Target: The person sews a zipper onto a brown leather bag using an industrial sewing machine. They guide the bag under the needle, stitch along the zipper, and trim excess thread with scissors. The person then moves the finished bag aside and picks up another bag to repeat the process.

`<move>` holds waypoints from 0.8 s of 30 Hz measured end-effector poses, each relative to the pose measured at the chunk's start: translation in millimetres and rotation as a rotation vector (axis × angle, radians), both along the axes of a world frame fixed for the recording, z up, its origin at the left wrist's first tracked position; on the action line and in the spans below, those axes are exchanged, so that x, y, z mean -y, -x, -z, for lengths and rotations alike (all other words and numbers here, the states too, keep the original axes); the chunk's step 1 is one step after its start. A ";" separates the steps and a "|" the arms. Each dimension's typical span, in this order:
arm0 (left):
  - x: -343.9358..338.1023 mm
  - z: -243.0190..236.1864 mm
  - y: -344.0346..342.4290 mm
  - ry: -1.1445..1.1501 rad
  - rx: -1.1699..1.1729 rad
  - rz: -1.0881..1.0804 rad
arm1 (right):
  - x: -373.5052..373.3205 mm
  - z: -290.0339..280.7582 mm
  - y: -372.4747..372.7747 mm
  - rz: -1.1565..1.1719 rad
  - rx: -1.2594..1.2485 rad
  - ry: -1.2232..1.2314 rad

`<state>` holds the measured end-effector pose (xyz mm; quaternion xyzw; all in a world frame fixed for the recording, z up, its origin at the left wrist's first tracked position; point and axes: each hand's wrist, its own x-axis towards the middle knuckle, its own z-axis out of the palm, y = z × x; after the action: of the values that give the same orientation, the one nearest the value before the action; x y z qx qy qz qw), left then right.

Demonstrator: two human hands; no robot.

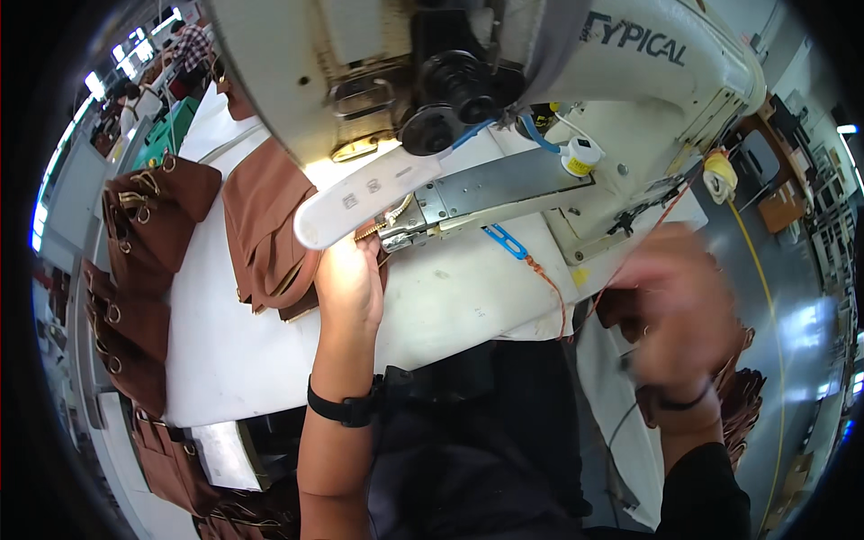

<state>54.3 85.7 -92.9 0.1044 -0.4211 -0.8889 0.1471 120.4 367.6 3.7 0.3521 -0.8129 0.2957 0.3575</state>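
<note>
My left hand (354,283) is raised beside the sewing head of an industrial sewing machine (621,54), its fingertips partly hidden by a long white lever (360,200). It grips a brown fabric piece (265,220) with gold-coloured edging, which spreads over the white table to the left of the wrist. A metal sewing arm (495,184) runs rightward from those fingers. Off the table's right edge is my right hand (679,306), smeared by motion, so its fingers cannot be made out. It is nearest to brown pieces hanging behind it.
Brown bags with metal rings (162,216) line the table's left edge. A blue tool (506,241) tied to an orange cord lies on the white table (450,310). More brown pieces (742,405) are stacked at the right. Other people (192,45) are far off at upper left.
</note>
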 end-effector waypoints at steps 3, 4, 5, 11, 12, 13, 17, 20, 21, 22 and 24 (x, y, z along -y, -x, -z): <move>1.4 -0.6 1.0 0.047 -0.043 0.050 | 83.2 48.7 44.5 0.003 0.104 0.037; 5.0 -0.8 0.1 0.088 -0.061 0.074 | 98.8 60.9 64.1 0.073 0.085 0.085; 3.6 -3.0 -0.5 0.123 -0.024 0.050 | 105.4 68.4 79.2 0.131 0.049 0.009; -1.9 -8.1 -2.2 0.204 0.027 0.020 | 132.1 67.0 123.3 0.316 0.176 -0.340; -2.4 -10.0 -2.8 0.194 0.051 0.039 | 139.9 73.4 133.2 0.290 0.216 -0.318; -3.8 -12.5 -4.0 0.184 0.074 0.057 | 143.4 78.5 140.8 0.265 0.257 -0.297; 6.3 6.1 1.5 0.154 -0.106 0.136 | 147.2 78.2 149.1 0.154 0.408 -0.196; 7.6 3.4 -2.1 0.115 -0.097 0.195 | 148.9 54.5 138.9 0.161 0.579 -0.284; 7.6 2.0 -3.2 0.104 -0.105 0.203 | 148.1 57.7 141.5 0.142 0.569 -0.278; 7.7 0.7 -4.3 0.093 -0.113 0.211 | 146.8 66.0 148.2 0.121 0.558 -0.273; 7.9 -1.5 -6.3 0.079 -0.110 0.241 | 148.6 70.4 161.1 0.116 0.576 -0.320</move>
<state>60.6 77.8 -91.4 -0.0016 -0.4565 -0.8873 0.0661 -40.7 219.0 -66.6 0.2589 -0.9353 0.2310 0.0696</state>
